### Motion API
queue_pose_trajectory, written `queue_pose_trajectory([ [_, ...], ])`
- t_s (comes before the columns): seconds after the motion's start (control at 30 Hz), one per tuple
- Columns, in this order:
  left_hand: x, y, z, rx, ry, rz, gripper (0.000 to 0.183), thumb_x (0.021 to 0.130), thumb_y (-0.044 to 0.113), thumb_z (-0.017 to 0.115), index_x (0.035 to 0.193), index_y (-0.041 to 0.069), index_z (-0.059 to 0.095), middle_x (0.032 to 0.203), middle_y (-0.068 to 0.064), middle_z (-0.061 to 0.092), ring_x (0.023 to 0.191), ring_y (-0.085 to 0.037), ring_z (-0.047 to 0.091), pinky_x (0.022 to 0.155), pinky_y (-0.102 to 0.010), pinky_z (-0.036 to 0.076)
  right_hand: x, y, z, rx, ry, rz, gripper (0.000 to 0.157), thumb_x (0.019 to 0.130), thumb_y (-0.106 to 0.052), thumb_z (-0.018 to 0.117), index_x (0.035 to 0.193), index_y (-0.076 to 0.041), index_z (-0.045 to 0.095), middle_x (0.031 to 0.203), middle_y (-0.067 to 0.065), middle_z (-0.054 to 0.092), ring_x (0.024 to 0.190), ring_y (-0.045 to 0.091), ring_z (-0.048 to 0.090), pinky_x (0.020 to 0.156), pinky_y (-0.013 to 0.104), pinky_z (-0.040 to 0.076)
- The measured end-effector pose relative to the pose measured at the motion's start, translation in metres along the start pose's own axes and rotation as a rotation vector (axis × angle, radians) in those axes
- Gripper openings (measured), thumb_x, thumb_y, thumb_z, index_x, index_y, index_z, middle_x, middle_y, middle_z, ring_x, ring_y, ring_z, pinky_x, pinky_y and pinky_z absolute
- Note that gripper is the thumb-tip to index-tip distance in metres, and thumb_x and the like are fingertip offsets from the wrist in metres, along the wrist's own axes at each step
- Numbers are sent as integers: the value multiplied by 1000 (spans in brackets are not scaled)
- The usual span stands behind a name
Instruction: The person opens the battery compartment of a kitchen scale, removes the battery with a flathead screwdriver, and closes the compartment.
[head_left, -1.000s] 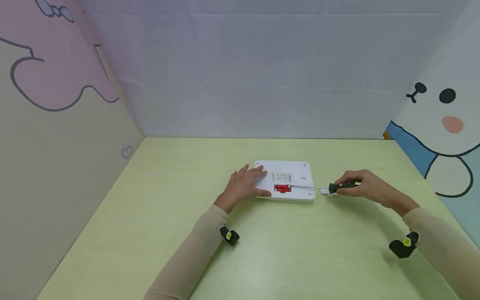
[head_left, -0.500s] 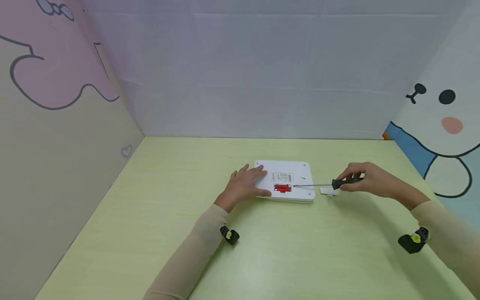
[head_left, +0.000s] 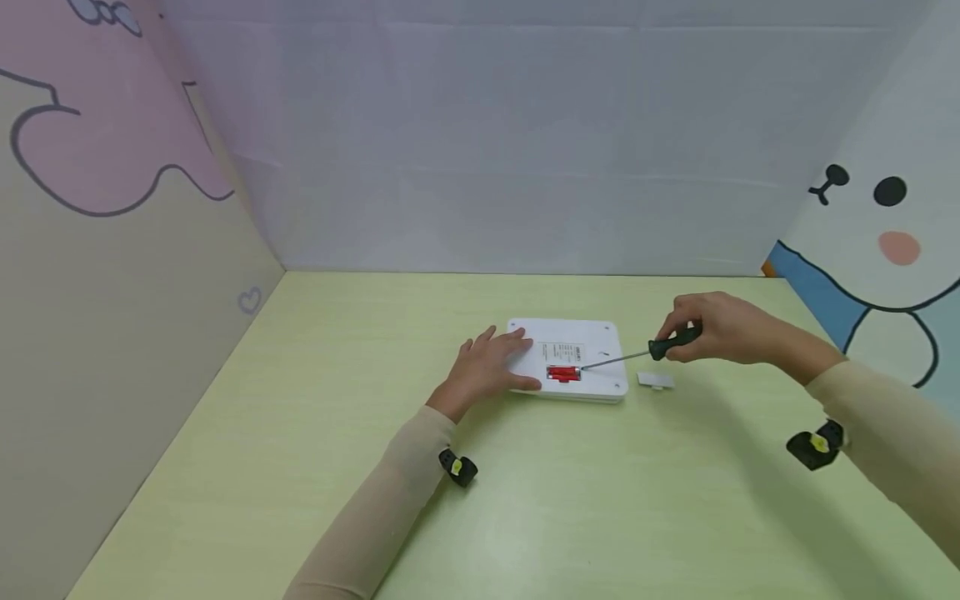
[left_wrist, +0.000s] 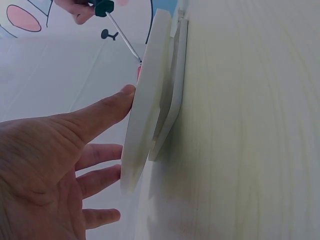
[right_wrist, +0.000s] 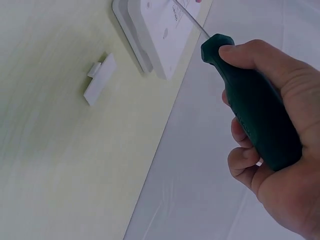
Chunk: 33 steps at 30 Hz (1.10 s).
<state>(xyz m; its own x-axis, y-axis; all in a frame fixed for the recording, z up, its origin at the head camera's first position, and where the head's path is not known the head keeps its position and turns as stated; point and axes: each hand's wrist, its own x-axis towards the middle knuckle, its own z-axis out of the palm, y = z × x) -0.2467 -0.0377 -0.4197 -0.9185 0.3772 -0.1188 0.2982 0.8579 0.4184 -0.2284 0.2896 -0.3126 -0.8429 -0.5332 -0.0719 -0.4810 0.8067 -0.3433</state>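
Note:
A flat white device [head_left: 600, 379] lies on the table with its labelled underside up. Red batteries [head_left: 563, 373] sit in its uncovered battery compartment. My left hand [head_left: 483, 367] rests on the device's left side with fingers spread, the thumb [left_wrist: 112, 107] touching its edge in the left wrist view. In my right hand [head_left: 720, 327] is the dark green handle of a screwdriver [right_wrist: 255, 107], gripped between thumb and curled fingers. The screwdriver slants down to the left, its metal tip right at the right end of the batteries.
A small white battery cover [head_left: 656, 381] with a tab lies on the table [head_left: 525, 500] just right of the device. A plain pale wall [head_left: 480, 150] stands behind the table, with cartoon-printed panels at the left and right.
My right hand has risen, so the screwdriver now slants more steeply and its tip is at the batteries' end. The battery cover shows fully. My left hand has stayed put.

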Motion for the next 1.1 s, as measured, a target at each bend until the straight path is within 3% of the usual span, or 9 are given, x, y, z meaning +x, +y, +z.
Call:
queue_pose_trajectory([
  [0.23,1,1,0,8,-1,-4,77,80,55,74,147,30,45,159,12,31,151,-31,17,119,-58,15,3,1,1,2,-3,21,13,81,-20,79,94,-21,77,83,-6,57,75,10,53,64,27,44],
  [0.53,0,3,-1,16,2,-9,77,80,55,74,147,30,46,159,12,32,151,-30,18,119,-58,15,-13,32,26,230,37,56,17,85,-21,76,102,-17,76,92,-1,63,75,9,52,63,25,46],
  [0.8,-1,3,1,34,-11,-6,78,81,56,73,148,31,44,159,12,31,151,-30,18,118,-59,15,-23,45,43,341,50,95,20,87,-22,75,106,-15,74,100,3,67,77,11,53,63,25,48],
  [1.1,-3,2,-1,32,2,-1,77,81,56,73,148,30,44,159,11,31,151,-31,18,118,-59,15,-22,25,18,182,40,47,18,84,-21,78,101,-18,76,89,-4,61,73,6,52,60,24,45],
])
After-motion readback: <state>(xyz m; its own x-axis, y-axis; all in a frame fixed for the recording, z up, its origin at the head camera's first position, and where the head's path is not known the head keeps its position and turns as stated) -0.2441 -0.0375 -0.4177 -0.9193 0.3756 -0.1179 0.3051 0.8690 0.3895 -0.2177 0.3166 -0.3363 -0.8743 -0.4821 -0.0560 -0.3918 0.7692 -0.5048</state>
